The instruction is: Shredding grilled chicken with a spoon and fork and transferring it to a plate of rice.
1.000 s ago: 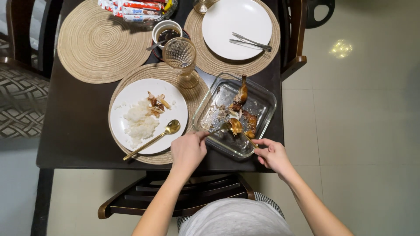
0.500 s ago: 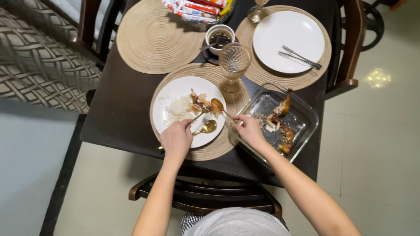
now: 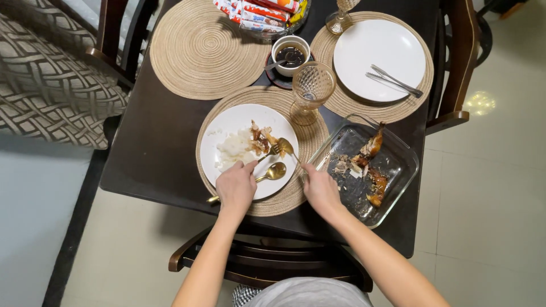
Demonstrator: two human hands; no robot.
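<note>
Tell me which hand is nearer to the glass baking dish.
The right hand. It sits just off the near-left edge of the glass baking dish, holding a gold utensil toward the plate. The left hand is farther left, over the plate's near rim.

The plate of rice [image 3: 227,128] sits on a woven placemat [image 3: 296,196], left of the glass baking dish [image 3: 406,170]. A goblet [image 3: 311,88] stands behind them, between both.

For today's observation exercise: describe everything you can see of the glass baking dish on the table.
The glass baking dish is clear, rectangular, with rounded corners and a thick rim. It sits tilted on the dark table, near the right hand. Inside lie browned chicken pieces, scraps and greasy smears. Most of its bottom is bare.
</note>
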